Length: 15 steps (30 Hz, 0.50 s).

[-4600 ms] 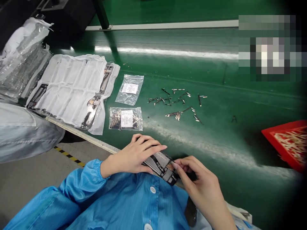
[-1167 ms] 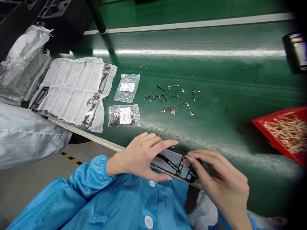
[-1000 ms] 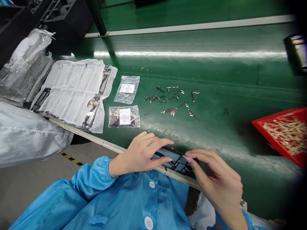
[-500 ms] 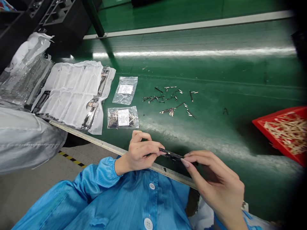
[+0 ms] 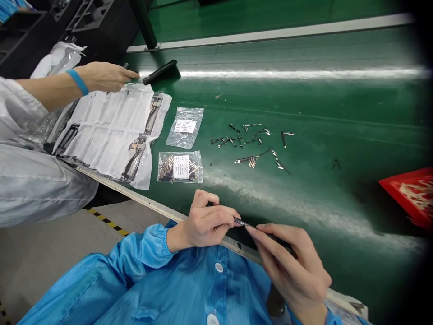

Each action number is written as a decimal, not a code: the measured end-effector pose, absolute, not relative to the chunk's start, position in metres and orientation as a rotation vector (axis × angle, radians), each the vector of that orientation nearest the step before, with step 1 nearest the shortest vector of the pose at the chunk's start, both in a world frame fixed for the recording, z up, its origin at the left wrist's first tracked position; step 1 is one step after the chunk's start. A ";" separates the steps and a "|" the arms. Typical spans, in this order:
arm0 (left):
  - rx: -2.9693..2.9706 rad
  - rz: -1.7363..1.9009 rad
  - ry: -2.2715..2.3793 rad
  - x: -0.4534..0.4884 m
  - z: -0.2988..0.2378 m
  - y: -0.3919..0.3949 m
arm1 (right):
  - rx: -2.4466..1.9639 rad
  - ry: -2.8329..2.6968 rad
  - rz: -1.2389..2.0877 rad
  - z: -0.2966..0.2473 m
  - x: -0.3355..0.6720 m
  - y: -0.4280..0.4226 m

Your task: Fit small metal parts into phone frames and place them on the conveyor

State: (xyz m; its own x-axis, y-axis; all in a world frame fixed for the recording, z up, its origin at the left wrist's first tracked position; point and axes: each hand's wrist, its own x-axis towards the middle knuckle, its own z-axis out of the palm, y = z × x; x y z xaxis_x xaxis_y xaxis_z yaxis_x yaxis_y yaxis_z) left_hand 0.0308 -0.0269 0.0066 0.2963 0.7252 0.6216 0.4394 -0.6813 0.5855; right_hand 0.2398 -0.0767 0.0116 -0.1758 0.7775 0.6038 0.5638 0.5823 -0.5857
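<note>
Both my hands hold a thin dark phone frame (image 5: 244,223), seen edge-on, just above the near edge of the green conveyor belt (image 5: 304,99). My left hand (image 5: 204,221) is closed round its left end, fingers curled. My right hand (image 5: 287,262) pinches its right end with thumb and fingers. Most of the frame is hidden between my fingers. My sleeves and coat are blue.
Small metal parts (image 5: 253,146) lie scattered mid-belt. Two clear bags (image 5: 181,167) (image 5: 185,127) lie to their left. White sheet over frames (image 5: 108,128) at left. A red tray (image 5: 411,194) at right. A co-worker's hand (image 5: 104,76) with a blue wristband reaches toward a black device (image 5: 161,72).
I turned the frame from flat to edge-on and my left fingers curled round it. A co-worker's arm came in at upper left, and a black device appeared on the belt.
</note>
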 end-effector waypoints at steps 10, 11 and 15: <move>2.236 1.343 1.002 0.029 0.001 -0.031 | -1.077 -1.924 0.302 0.001 0.259 -0.077; 2.212 1.343 0.940 0.029 0.003 -0.029 | -1.128 -1.855 0.305 -0.001 0.263 -0.080; 1.986 1.258 0.979 0.030 0.019 0.004 | -1.358 -1.303 0.240 -0.014 0.278 -0.099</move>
State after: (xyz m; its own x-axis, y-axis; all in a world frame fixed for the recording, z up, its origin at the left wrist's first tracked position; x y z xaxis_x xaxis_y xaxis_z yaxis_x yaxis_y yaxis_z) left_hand 0.0295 0.0039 0.0190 0.2834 0.8250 0.4889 0.2716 -0.5580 0.7842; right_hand 0.2784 -0.0986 -0.0139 0.3557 0.7691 0.5310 0.5298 0.3021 -0.7925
